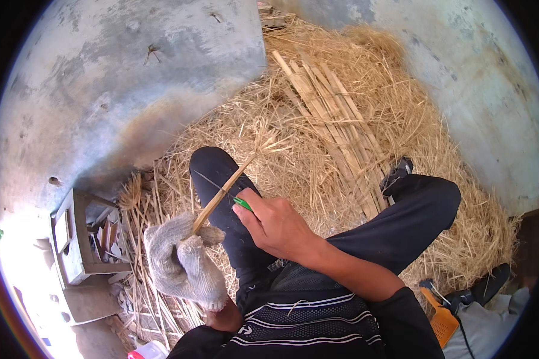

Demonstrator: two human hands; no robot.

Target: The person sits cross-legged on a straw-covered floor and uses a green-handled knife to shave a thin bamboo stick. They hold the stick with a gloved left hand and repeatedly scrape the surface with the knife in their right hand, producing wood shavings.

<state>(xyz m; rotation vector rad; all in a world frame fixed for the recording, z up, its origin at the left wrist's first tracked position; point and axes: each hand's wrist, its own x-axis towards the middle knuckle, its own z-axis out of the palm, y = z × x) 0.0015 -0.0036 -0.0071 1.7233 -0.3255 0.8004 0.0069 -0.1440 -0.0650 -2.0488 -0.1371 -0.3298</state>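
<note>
My left hand [188,263], in a thick pale knitted glove, is closed around the lower end of a bamboo strip [221,192]. The strip slants up and to the right over my bent left knee, its far end splayed into thin slivers [271,145]. Bare, my right hand [278,227] grips a knife by its green handle [242,204]. The thin dark blade [211,180] points up and left and crosses the strip; whether it cuts in there cannot be made out.
Long bamboo slats [335,119] lie on a heap of pale shavings [413,143] between concrete walls [132,78]. At left stands a small wooden cabinet [78,251] beside thin sticks [147,269]. Lower right are an orange plastic piece [440,320] and another person's grey-clothed leg [485,326].
</note>
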